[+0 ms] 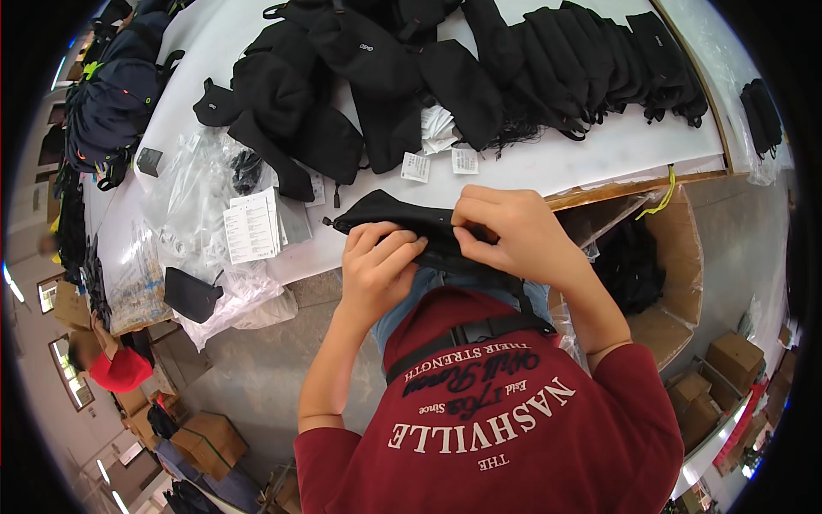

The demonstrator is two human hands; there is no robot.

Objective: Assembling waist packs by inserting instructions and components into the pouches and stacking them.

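A black fabric pouch (pixel 387 208) is stretched between my two hands at the table's front edge, close to my body. My left hand (pixel 377 264) grips its near edge with curled fingers; a zipper end sticks out past that side. With thumb and fingers pinched together, my right hand (pixel 512 230) holds the pouch's right part. Whether a smaller item is also in that pinch is hidden. Beyond the hands lies a loose heap of black pouches (pixel 295 90), with small white tags (pixel 415 167) in front of it.
A row of overlapping black pouches (pixel 591 60) lies at the far right. Left are printed white sheets (pixel 252 226), clear plastic bags (pixel 175 193) and a small dark pouch (pixel 192 294). An open cardboard box (pixel 681 265) stands below the table at right. A person in red (pixel 120 368) is at far left.
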